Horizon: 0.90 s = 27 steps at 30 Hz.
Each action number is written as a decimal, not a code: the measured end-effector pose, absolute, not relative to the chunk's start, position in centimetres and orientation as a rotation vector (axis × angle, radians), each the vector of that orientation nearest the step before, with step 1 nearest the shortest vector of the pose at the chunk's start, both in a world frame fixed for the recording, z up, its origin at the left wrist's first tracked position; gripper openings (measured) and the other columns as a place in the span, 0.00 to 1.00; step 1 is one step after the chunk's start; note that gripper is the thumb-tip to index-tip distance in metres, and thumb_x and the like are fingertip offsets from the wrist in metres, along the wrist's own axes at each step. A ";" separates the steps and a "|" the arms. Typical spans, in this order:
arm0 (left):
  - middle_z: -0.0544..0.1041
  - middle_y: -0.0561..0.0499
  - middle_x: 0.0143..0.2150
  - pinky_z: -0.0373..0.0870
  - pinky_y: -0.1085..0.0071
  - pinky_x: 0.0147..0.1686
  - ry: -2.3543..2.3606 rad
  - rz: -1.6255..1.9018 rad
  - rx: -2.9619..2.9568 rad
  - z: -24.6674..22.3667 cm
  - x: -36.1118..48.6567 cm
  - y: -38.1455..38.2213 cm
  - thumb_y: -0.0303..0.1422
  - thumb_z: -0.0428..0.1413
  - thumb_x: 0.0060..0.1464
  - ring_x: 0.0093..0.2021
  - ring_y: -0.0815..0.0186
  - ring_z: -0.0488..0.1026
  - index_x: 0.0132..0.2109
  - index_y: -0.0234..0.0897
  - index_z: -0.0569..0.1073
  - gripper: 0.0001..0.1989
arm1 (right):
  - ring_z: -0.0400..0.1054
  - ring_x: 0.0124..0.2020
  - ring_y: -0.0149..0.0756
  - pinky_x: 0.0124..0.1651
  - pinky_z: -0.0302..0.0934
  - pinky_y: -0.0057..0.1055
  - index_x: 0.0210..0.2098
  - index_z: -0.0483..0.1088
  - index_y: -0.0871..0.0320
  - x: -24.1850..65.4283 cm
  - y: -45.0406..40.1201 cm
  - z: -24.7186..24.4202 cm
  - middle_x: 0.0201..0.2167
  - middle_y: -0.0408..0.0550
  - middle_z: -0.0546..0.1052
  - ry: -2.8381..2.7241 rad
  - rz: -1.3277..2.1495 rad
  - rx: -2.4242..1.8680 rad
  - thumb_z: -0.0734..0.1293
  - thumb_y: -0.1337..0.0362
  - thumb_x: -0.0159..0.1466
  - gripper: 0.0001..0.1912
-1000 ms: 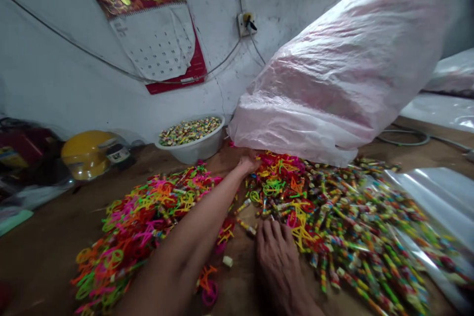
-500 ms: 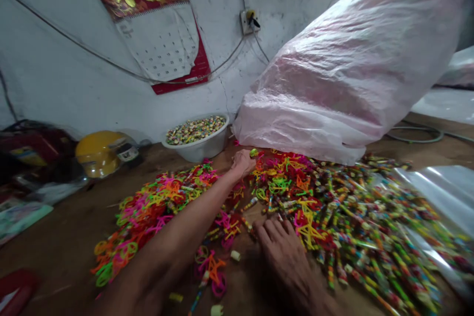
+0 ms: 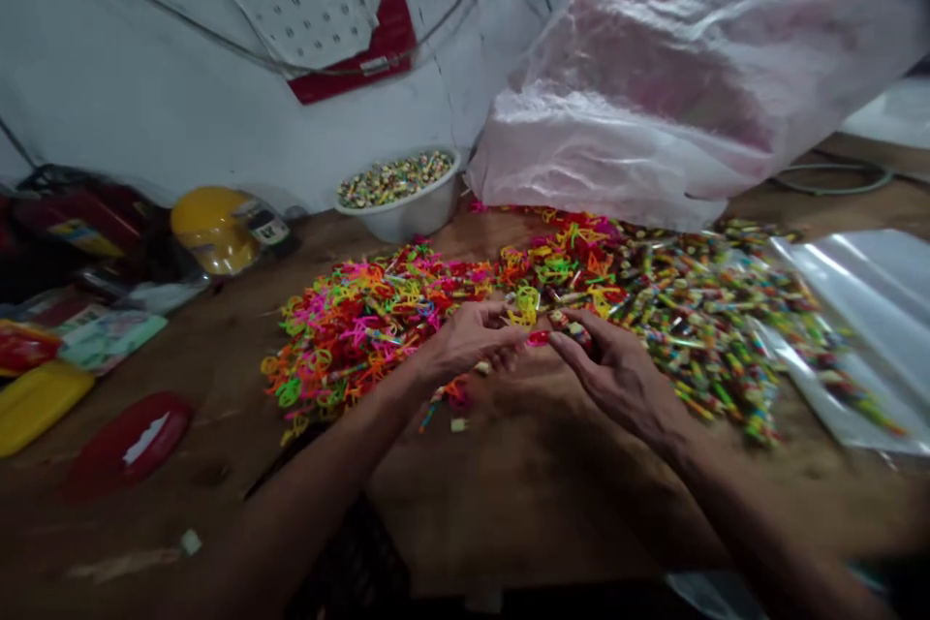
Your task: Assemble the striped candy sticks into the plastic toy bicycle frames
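Note:
My left hand (image 3: 474,339) is closed over the middle of the table, fingertips pinching small bright plastic pieces. A yellow openwork plastic piece (image 3: 523,306) stands out at its fingertips, with a red ring-shaped piece (image 3: 538,338) just below. Facing it, my right hand (image 3: 617,363) is closed around a short patterned stick (image 3: 573,327) with a pale end. Only a small gap parts the two hands. Behind the left hand lies a heap of neon plastic pieces (image 3: 363,310); beyond the right hand spreads a pile of patterned sticks (image 3: 712,320).
A white basin (image 3: 407,213) full of small patterned bits stands by the wall. A large translucent plastic bag (image 3: 654,87) bulges at the back right, and clear plastic sheeting (image 3: 872,329) lies at right. On the left are a yellow dome-shaped object (image 3: 210,228) and a red lid-like object (image 3: 135,446).
My left hand has come back from the far side of the pile, and my right hand has lifted off the table. Both now meet at the middle holding pieces. The view has tilted down.

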<state>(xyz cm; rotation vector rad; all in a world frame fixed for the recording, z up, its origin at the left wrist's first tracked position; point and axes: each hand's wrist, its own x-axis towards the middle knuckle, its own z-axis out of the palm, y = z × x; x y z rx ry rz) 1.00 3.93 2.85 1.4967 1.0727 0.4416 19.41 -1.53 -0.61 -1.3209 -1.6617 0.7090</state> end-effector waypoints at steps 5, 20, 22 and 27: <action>0.72 0.52 0.25 0.67 0.76 0.25 1.003 0.502 1.390 1.2 2.2 1.1 0.38 0.57 0.50 0.22 0.73 0.69 0.35 0.32 0.71 0.12 | 0.54 0.20 0.25 0.22 0.50 0.23 0.29 0.70 0.60 20.1 -3.0 -2.0 0.19 0.38 0.65 -1.574 1.026 -1.247 0.62 0.57 0.61 0.12; 0.76 0.47 0.26 0.70 0.76 0.23 1.119 0.543 1.117 -0.4 3.1 -1.5 0.31 0.57 0.52 0.23 0.69 0.74 0.40 0.28 0.69 0.10 | 0.65 0.26 0.31 0.31 0.59 0.27 0.50 0.66 0.60 21.6 -6.4 -3.2 0.28 0.46 0.73 -1.752 0.655 -1.455 0.59 0.62 0.64 0.17; 0.78 0.43 0.32 0.71 0.76 0.26 1.070 0.530 0.986 -0.6 2.9 -1.5 0.30 0.58 0.51 0.28 0.68 0.75 0.40 0.27 0.70 0.11 | 0.65 0.24 0.30 0.30 0.59 0.27 0.50 0.66 0.59 21.8 -6.5 -3.2 0.26 0.44 0.73 -1.736 0.702 -1.445 0.60 0.62 0.63 0.16; 0.78 0.43 0.34 0.73 0.74 0.32 0.976 0.480 0.839 -1.2 2.9 -1.7 0.32 0.59 0.51 0.30 0.69 0.75 0.40 0.26 0.73 0.12 | 0.69 0.33 0.31 0.36 0.61 0.26 0.39 0.71 0.57 21.6 -6.1 -3.2 0.34 0.44 0.76 -1.598 0.907 -1.236 0.61 0.63 0.63 0.09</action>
